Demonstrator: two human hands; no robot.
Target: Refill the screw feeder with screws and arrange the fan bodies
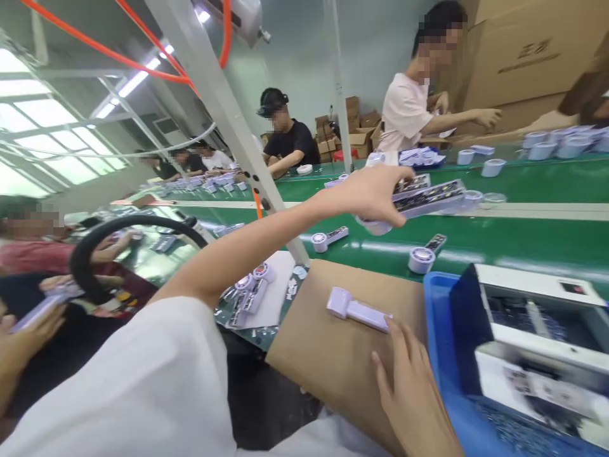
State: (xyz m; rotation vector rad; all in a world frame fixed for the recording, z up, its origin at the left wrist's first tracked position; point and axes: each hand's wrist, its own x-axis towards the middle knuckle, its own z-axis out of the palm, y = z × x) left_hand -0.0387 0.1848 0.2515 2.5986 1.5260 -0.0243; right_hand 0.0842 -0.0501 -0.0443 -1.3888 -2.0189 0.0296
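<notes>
My left hand (pixel 373 193) is stretched out over the green conveyor belt, closed around two lavender handheld fans (pixel 431 198). Their open handles show dark inner parts; my fingers partly hide the round heads. On a brown cardboard sheet (pixel 314 336) in front of me lies another lavender handheld fan (pixel 364 313), its smooth side up and head to the left. My right hand (pixel 412 377) rests low over the cardboard with fingers stretched and apart. Its fingertips are at the end of that fan's handle, seemingly touching it.
A blue bin (pixel 435 330) at right holds a white box (pixel 537 279) and small screws. More fans lie on the green belt (pixel 523 247) and on a white pad (pixel 273 298) at left. A metal post (pixel 233 120) slants close by my left arm. Co-workers sit across and at left.
</notes>
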